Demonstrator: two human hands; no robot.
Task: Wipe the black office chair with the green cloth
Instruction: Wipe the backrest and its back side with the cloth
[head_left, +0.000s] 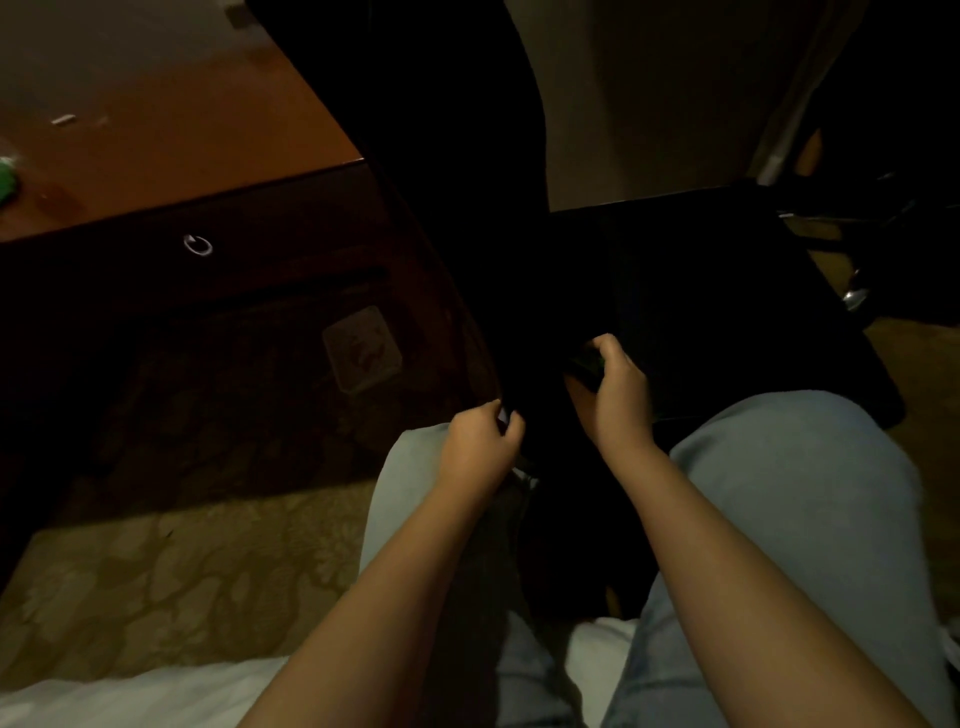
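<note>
Both of my hands are on the black office chair (467, 208), which stands side-on just in front of my knees, its tall back rising up the middle of the view and its seat (701, 301) spreading away to the right of that back. My left hand (480, 441) is low on the chair's back, on its left edge, fingers and thumb curled round the edge in a firm grip. My right hand (615, 395) is on the other side of the back, where back and seat meet. Its fingers are bent round the green cloth (587, 364) and press it against the chair. The cloth is bunched and very dark here, with only a faint green tint showing under my fingers, so I cannot tell how much of it lies flat on the surface.

My legs in pale jeans flank the chair's lower part: left knee (410, 483) below my left hand, right knee (789, 467) against the seat's near edge. Left of the chair stands a wooden desk (182, 145) with a metal ring pull (198, 245) on its dark drawer front, and something green (8, 179) sits on the desk at the far left, too blurred to name. Patterned carpet (156, 571) runs under the desk and chair, and white fabric (130, 696) lies nearest me.
</note>
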